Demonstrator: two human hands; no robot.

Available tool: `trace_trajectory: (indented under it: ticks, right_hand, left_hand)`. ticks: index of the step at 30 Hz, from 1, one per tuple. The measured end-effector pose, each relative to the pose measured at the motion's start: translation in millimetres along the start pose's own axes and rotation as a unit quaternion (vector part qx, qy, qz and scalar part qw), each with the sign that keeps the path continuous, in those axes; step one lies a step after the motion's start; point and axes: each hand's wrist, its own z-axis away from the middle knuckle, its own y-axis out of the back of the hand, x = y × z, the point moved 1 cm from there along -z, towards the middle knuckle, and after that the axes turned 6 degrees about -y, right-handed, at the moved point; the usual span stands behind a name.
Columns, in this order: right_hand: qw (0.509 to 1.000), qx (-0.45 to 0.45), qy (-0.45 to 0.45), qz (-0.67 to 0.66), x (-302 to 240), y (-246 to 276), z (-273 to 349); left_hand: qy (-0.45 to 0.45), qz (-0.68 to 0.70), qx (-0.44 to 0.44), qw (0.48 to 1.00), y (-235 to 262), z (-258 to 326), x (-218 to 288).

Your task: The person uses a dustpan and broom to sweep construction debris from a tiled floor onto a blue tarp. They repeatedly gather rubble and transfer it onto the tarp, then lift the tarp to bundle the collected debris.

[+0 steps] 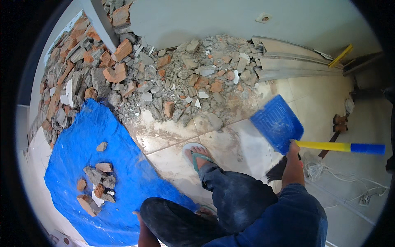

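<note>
A: Rubble right across the far side! A rubble heap (pixel 181 82) of brick, grey mortar and white shards runs along the wall, climbing at the left around a pale post (pixel 100 24).

B: And to the right of it, long panels (pixel 296 62) lie stacked against the wall, with a yellow bar (pixel 340 56) near their far end.

A: Down on the left, a blue sheet (pixel 127 177) covers the tiles, its top corner touching the heap, a small cluster of chunks (pixel 95 177) sitting on it.

B: What's crowding the working side?

A: A sandalled foot (pixel 197 155) planted on the tiled floor (pixel 240 142) between sheet and dustpan, dark bristles (pixel 278 169) just beside the right forearm, and a tangle of white cable (pixel 316 171) farther right.

B: Now the hands!

A: The right hand (pixel 293 147) is wrapped around the blue dustpan (pixel 276 121) where pan meets handle. The pan reaches forward and left of that grip, toward the heap; the yellow-and-blue handle (pixel 325 145) sticks out to the right.

B: And the left hand (pixel 137 214)?

A: Well apart from the dustpan, beside the left knee, mostly hidden. Spread or curled, I can't tell.
</note>
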Motion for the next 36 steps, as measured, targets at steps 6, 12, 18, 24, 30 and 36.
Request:
trace_trajectory:
  ticks: [6,12,18,24,30,36]
  right_hand:
    - [0.994,0.014,-0.026,0.101,-65,-27,-53]
    - [0.986,-0.071,0.038,0.148,-118,-126,-39]
    - [0.987,-0.143,0.033,0.065,-116,-123,27]
    - [0.973,-0.173,0.116,0.099,-120,-129,98]
    - [0.978,-0.102,0.085,0.161,-145,-101,78]
    - [0.965,-0.2,0.136,0.101,-164,-142,60]
  left_hand:
    - [0.023,0.045,-0.017,0.999,-2,-9,-16]
    - [0.036,0.087,-0.025,0.995,4,-22,-32]
    - [0.055,0.142,-0.039,0.988,0,-39,-46]
    - [0.062,0.171,-0.043,0.982,0,-52,-51]
    - [0.077,0.216,-0.05,0.972,-9,-64,-55]
    - [0.097,0.259,-0.057,0.959,-20,-78,-74]
